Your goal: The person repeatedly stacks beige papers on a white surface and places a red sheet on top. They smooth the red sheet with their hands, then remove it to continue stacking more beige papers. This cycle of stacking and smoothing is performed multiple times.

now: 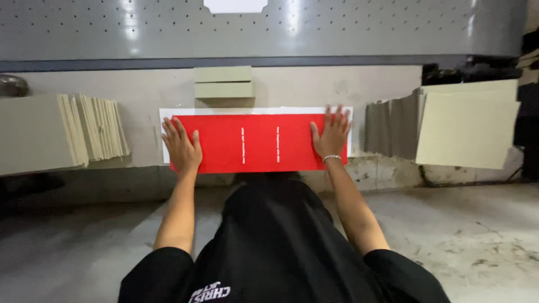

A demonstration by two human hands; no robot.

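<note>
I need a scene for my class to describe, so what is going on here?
A person in a black shirt presses both hands flat on a red sheet that lies on a white sheet on a grey table. The left hand rests on the sheet's left end, the right hand on its right end. Stacks of beige boards stand to the left and right, and two small board pieces lie just behind the sheet.

Grey perforated metal panel [337, 28] with light glare above a beige workbench [140, 90]; stained concrete floor [466, 235].
</note>
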